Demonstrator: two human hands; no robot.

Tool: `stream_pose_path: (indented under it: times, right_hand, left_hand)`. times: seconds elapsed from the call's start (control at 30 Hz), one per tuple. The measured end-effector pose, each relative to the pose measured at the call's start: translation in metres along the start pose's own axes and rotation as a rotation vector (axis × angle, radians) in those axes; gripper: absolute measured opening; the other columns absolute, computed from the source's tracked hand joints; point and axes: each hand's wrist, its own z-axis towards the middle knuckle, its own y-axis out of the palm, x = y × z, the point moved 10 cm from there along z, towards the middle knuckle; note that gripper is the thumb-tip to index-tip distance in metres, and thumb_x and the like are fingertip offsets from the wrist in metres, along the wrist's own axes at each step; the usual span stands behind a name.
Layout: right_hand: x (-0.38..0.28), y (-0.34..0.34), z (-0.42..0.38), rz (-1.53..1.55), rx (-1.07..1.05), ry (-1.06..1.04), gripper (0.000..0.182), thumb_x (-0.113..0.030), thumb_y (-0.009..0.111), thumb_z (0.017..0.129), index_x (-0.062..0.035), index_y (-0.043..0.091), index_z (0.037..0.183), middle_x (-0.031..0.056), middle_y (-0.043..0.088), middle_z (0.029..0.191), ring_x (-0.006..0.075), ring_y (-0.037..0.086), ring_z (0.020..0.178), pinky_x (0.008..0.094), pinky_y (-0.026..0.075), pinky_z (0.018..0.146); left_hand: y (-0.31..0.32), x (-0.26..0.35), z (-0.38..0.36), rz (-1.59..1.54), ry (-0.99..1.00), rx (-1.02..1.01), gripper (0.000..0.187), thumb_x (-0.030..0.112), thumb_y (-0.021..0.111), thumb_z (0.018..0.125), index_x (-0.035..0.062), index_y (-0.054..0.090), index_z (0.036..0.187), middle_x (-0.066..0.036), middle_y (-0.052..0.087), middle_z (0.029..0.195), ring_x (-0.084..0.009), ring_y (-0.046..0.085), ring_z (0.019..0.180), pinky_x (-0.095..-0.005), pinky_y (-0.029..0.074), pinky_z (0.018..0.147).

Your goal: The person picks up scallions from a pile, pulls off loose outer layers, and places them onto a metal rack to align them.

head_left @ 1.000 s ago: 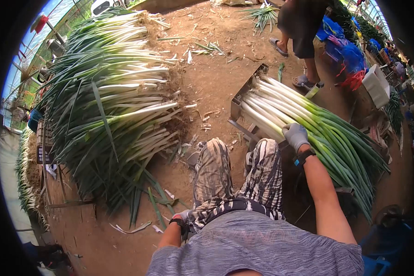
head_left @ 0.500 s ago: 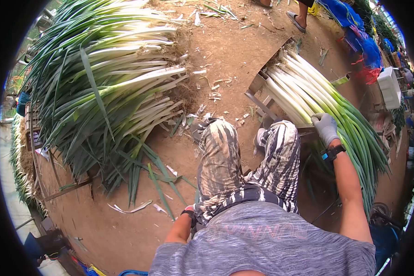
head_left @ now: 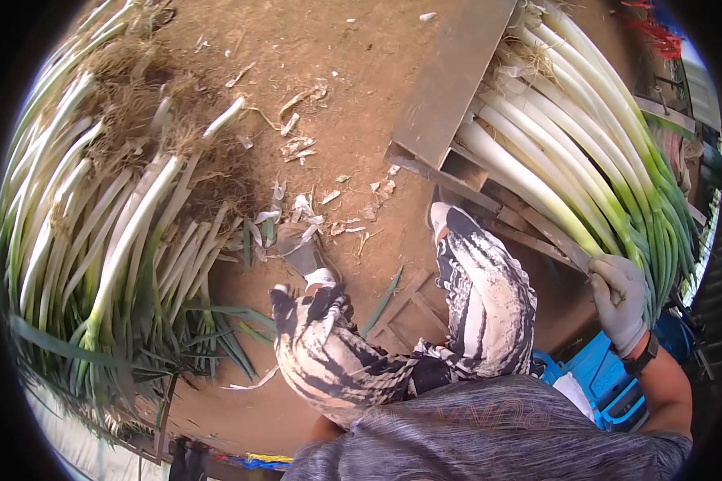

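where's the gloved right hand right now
In the head view the right hand is at the lower right, resting on the near edge of the metal rack that holds the leeks.

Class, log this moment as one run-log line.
right hand: gloved, on leek bundle in metal rack | left hand: out of view | leek pile: on ground

Right hand [head_left: 620, 301] gloved, fingers curled shut in a grip, low at the right with a dark band on the wrist, bare forearm bent back toward the torso. Left hand out of sight behind the knees.
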Motion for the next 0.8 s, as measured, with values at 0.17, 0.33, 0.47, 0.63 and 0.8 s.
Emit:
stream_pose_path:
  times: [0.17,0.33,0.47,0.63,0.8]
  right_hand:
    - [0.004,0.0,0.006,0.009,-0.017,0.1,0.021,0.001,0.059,0.075,-0.0019,0.063,0.095,0.0141,0.065,0.095,0.0313,0.061,0.088,0.038,0.046,0.08]
    - [0.013,-0.004,0.005,0.024,-0.001,0.106,0.021,0.0,0.059,0.074,-0.003,0.062,0.095,0.0129,0.065,0.094,0.0307,0.061,0.086,0.0378,0.046,0.079]
    - [0.011,-0.009,0.008,0.061,0.041,0.083,0.021,-0.002,0.06,0.073,-0.0034,0.062,0.094,0.0127,0.065,0.093,0.0304,0.061,0.085,0.0371,0.047,0.076]
    - [0.014,-0.013,0.0,0.051,0.131,0.05,0.025,-0.003,0.065,0.07,-0.0059,0.064,0.095,0.0105,0.066,0.093,0.0294,0.062,0.081,0.0368,0.047,0.073]
    - [0.027,-0.016,-0.015,0.072,0.31,0.019,0.021,-0.005,0.067,0.07,-0.008,0.068,0.091,0.0089,0.066,0.081,0.0286,0.061,0.071,0.0363,0.046,0.065]
  left_hand:
    - [-0.032,0.013,-0.04,-0.147,-0.053,0.061,0.058,0.044,0.043,0.093,0.0013,0.047,0.131,-0.015,0.054,0.129,-0.0261,0.052,0.118,-0.0388,0.04,0.099]
    - [-0.061,0.027,-0.094,-0.254,-0.047,0.161,0.058,0.044,0.042,0.093,0.0011,0.046,0.131,-0.015,0.054,0.129,-0.0258,0.051,0.119,-0.0387,0.04,0.099]
    - [-0.081,0.04,-0.122,-0.327,-0.002,0.225,0.058,0.044,0.042,0.094,0.001,0.046,0.132,-0.015,0.053,0.13,-0.0256,0.051,0.119,-0.0385,0.04,0.099]
    - [-0.107,0.06,-0.131,-0.386,0.113,0.272,0.058,0.044,0.042,0.094,0.0008,0.046,0.132,-0.014,0.053,0.13,-0.0253,0.051,0.12,-0.0384,0.04,0.099]
    - [-0.13,0.079,-0.125,-0.459,0.307,0.324,0.058,0.044,0.041,0.094,0.0007,0.045,0.133,-0.014,0.053,0.131,-0.025,0.05,0.12,-0.0382,0.04,0.1]
